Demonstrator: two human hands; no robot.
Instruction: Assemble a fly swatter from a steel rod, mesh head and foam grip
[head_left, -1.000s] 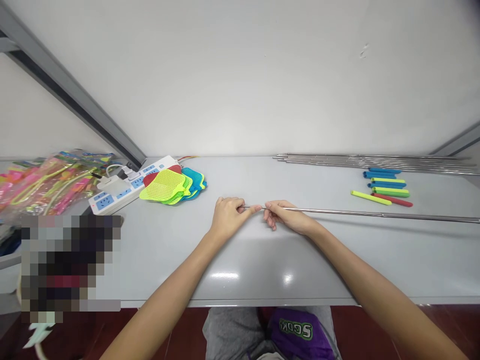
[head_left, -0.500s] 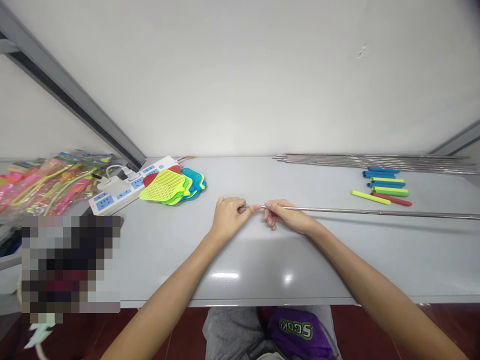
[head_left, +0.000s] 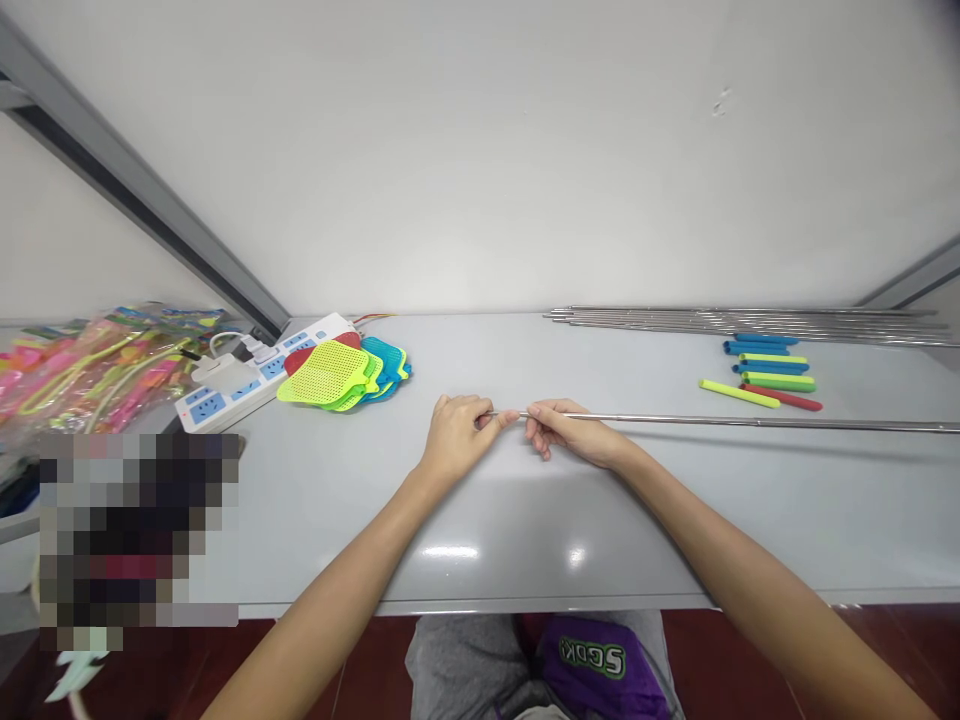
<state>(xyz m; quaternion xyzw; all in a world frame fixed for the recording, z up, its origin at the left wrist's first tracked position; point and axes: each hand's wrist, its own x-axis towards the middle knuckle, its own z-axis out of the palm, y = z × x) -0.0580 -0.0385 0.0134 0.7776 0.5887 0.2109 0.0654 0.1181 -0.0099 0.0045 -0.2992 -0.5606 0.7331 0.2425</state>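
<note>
A long, thin telescopic metal rod (head_left: 697, 420) stretches from my hands out to the right edge of the view. My left hand (head_left: 454, 435) is closed around its narrow left end, thumb pointing right along it. Close beside, my right hand (head_left: 570, 430) pinches the rod between thumb and index finger, with the other fingers curled loosely below. To the left of my hands lies a pile of perforated fly swatter heads (head_left: 328, 375) in yellow-green, red and blue. Coloured tubular handles (head_left: 772, 368) in blue, yellow, green and red lie at the right, behind the rod.
More metal rods (head_left: 675, 320) lie along the wall at the back right. A white power strip (head_left: 240, 395) with plugs sits at the left, near plastic-bagged colourful items (head_left: 97, 360). A pixelated patch hides part of the lower left. The grey table (head_left: 525, 560) ends at its front edge.
Almost nothing differs. Both hands hold the same places on the rod; the whole view has shifted very slightly.
</note>
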